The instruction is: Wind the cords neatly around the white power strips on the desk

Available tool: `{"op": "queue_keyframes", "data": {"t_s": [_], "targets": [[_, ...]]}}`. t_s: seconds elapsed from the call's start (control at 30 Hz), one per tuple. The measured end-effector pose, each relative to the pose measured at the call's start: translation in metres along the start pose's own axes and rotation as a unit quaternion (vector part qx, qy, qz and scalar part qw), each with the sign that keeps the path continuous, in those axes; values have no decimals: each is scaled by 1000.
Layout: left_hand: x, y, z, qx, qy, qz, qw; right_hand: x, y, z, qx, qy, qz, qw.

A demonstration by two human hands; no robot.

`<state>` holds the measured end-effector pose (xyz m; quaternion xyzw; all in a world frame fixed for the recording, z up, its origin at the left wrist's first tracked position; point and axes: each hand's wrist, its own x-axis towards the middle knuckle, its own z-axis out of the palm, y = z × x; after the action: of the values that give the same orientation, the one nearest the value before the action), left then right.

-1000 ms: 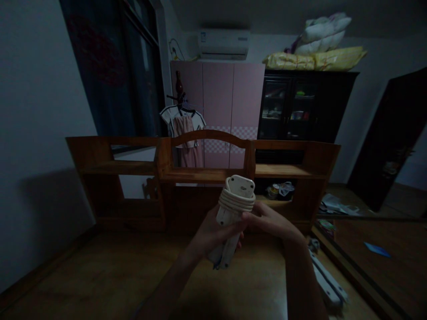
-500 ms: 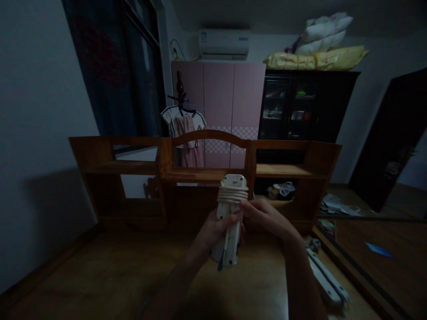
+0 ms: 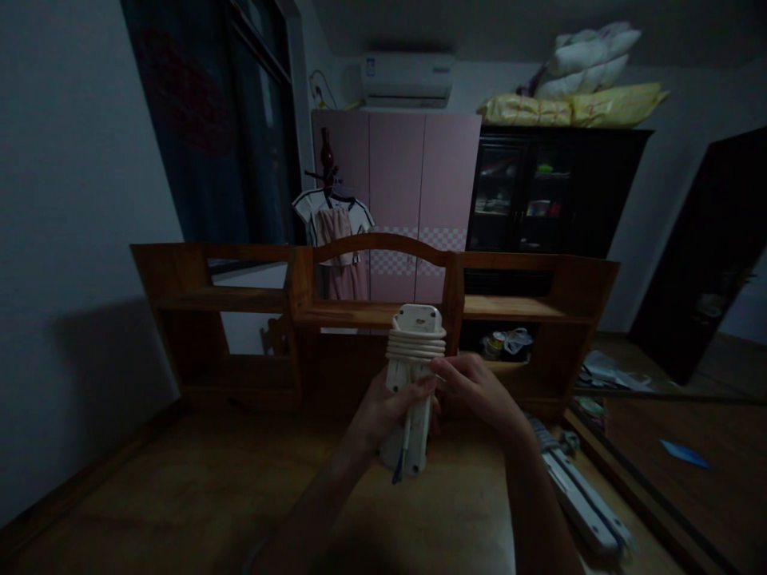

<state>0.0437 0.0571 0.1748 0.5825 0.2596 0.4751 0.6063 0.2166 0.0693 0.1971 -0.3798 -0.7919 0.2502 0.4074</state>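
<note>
A white power strip [image 3: 419,439] stands tilted upright in front of me, its screw-dotted back towards me. Its white cord [image 3: 415,345] is wound in several turns around the upper part, and a bluish cord end hangs at the bottom. My left hand [image 3: 377,415] is closed around the strip's middle, thumb lying across the back. At the strip's right edge, just under the turns, my right hand [image 3: 479,391] pinches the cord between thumb and fingertips. Some fingers behind the strip are hidden.
Another white power strip [image 3: 581,499], also wrapped with cord, lies to the right on the wooden surface [image 3: 180,495]. A low wooden shelf unit [image 3: 371,313] spans the far edge. Beyond stand a pink wardrobe [image 3: 395,176] and a dark cabinet [image 3: 557,192].
The strip has risen slightly in my hands and tilted a little. My grip looks the same. The whole view has shifted slightly, showing more of the other strip.
</note>
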Motion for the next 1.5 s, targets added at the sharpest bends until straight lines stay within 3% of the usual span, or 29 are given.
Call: {"op": "queue_keyframes", "data": {"t_s": [0.13,0.27,0.43,0.6,0.9,1.2,1.37,1.5], "targets": [[2,-7,-2,-8,-24,2,1000,-2,0,-4,-33,-12,7,999],[4,-14,-6,-60,-28,-38,997,-4,-7,-6,-111,10,5,994],[11,-23,-15,-127,-50,-103,985,-6,-14,-2,-279,74,4,957],[15,-27,-18,-143,-60,-133,979,-8,-17,-3,-325,79,8,942],[9,-22,-15,-87,-104,-63,989,-16,-25,-9,-271,68,-20,960],[2,-6,-10,-3,-97,-14,995,-18,-30,-15,-149,27,-22,988],[-1,2,-7,72,-52,12,996,-20,-32,-19,-96,15,-29,995],[-4,7,-5,85,-65,25,994,-18,-31,-19,-68,10,-35,997]]}}
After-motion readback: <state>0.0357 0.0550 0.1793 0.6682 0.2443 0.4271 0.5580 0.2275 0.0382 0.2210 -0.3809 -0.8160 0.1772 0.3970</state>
